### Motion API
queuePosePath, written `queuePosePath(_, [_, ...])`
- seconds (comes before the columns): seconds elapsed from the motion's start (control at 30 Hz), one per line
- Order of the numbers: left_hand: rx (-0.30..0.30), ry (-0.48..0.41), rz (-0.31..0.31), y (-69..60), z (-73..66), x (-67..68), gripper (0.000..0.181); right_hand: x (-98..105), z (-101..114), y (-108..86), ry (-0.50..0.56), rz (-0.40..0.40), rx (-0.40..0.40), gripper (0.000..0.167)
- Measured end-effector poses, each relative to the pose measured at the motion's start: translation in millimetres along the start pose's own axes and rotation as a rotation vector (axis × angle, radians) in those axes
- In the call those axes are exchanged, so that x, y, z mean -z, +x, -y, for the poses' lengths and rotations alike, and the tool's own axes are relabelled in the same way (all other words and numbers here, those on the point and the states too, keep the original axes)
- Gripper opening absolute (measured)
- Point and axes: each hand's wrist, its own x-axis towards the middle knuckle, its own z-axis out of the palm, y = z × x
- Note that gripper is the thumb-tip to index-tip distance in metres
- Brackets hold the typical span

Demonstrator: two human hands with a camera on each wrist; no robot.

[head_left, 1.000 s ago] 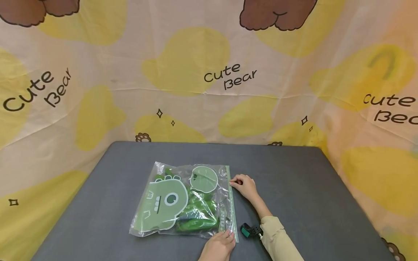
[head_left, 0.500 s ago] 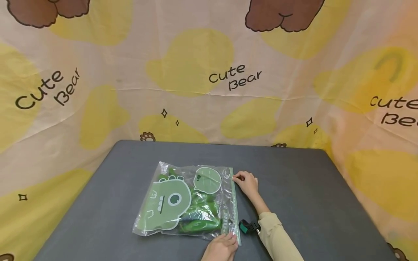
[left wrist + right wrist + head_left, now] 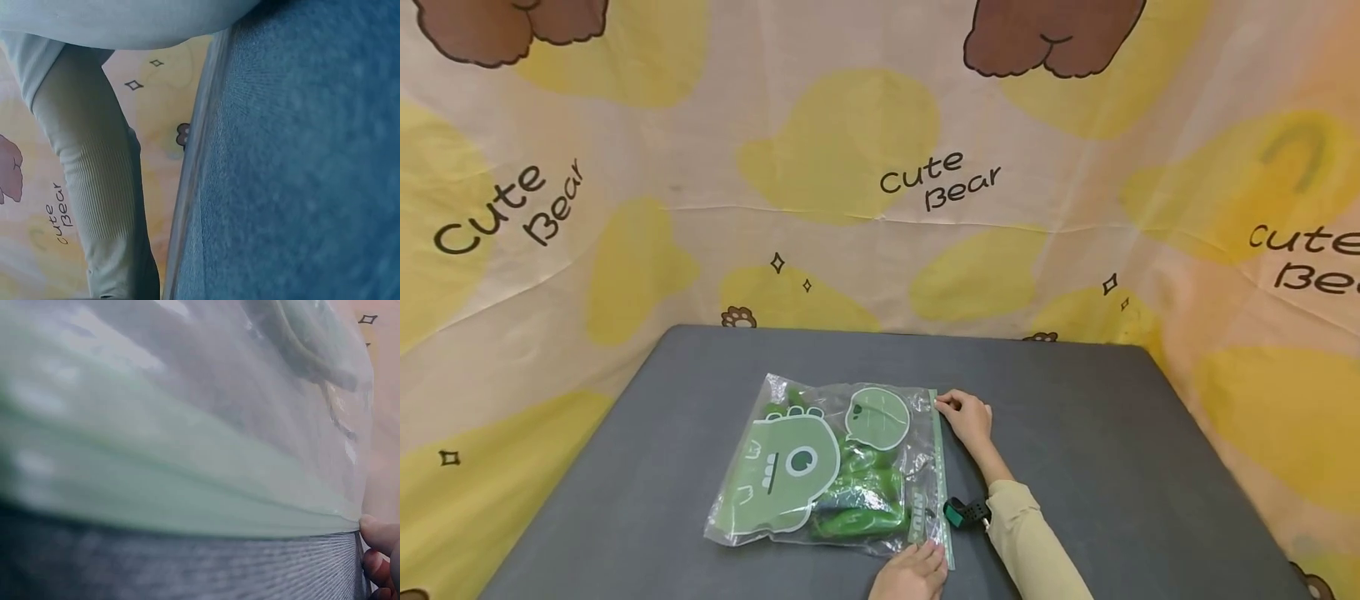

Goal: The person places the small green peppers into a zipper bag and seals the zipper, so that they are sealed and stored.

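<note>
A clear zip bag [image 3: 868, 462] with a green one-eyed monster print lies flat on the grey table, soft green things [image 3: 861, 500] showing inside it. Its pale green zip strip [image 3: 940, 475] runs along the right side. At the strip's far end my right hand [image 3: 968, 417] pinches the edge between thumb and finger; the right wrist view shows that pinch at the strip's corner [image 3: 350, 524]. My left hand [image 3: 913, 571] holds the bag's near right corner, its thumb hidden. The left wrist view shows only sleeve and table, no bag.
A black wrist strap with a green part [image 3: 964, 512] sits by the right sleeve [image 3: 1030, 533], close to the strip. The grey table [image 3: 1112, 467] stretches to both sides. Behind it hangs a patterned cloth [image 3: 850, 167] with "Cute Bear" lettering.
My right hand has slid along the zip strip towards its far end, the right forearm and strap following. The left hand stays at the near corner. The whole view has shifted a little.
</note>
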Motion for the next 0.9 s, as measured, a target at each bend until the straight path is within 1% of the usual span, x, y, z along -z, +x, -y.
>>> queuePosePath(0.1, [0.001, 0.001, -0.004, 0.3, -1.0, -0.1, 0.022, -2, 1, 0.4, -0.007, -0.021, -0.005, 0.006])
queuePosePath(0.2, [0.006, -0.005, 0.001, 1.2, -2.4, -0.3, 0.022, -4, 2, 1.7, -0.02, -0.061, -0.005, 0.006])
queuePosePath(0.37, [0.004, -0.076, 0.025, 1.6, -3.7, -0.1, 0.023, -8, 1, 4.0, -0.059, -0.107, -0.014, 0.007])
queuePosePath(0.4, [0.002, -0.104, 0.043, 1.5, -3.5, -0.1, 0.023, -9, 1, 4.3, -0.062, -0.108, -0.016, 0.007])
queuePosePath(0.47, [-0.009, -0.117, 0.062, 0.8, -3.3, -0.1, 0.023, -9, 0, 4.2, -0.058, -0.098, -0.019, 0.007])
queuePosePath(0.5, [-0.02, -0.102, 0.064, 0.1, -3.1, -0.3, 0.024, -10, 0, 4.0, -0.053, -0.093, -0.019, 0.007])
queuePosePath(0.63, [-0.055, 0.013, 0.025, -2.9, -3.1, -2.1, 0.027, -10, -1, 3.8, -0.046, -0.066, -0.022, 0.008])
queuePosePath(0.67, [-0.056, 0.025, 0.026, -3.7, -2.8, -1.9, 0.028, -10, -1, 3.9, -0.055, -0.058, -0.018, 0.01])
queuePosePath(0.73, [-0.057, 0.052, 0.001, -4.7, -2.3, -2.3, 0.026, -11, -1, 4.7, -0.081, -0.034, -0.018, 0.017])
queuePosePath(0.8, [-0.042, 0.044, 0.026, -5.5, -2.2, -1.5, 0.026, -10, 0, 6.1, -0.119, 0.012, -0.026, 0.024])
queuePosePath(0.87, [-0.041, 0.054, 0.046, -6.5, -2.3, -1.1, 0.028, -9, 1, 7.8, -0.151, 0.055, -0.034, 0.03])
queuePosePath(0.9, [-0.044, 0.076, 0.04, -6.9, -2.5, -1.6, 0.029, -8, 2, 8.6, -0.158, 0.072, -0.037, 0.031])
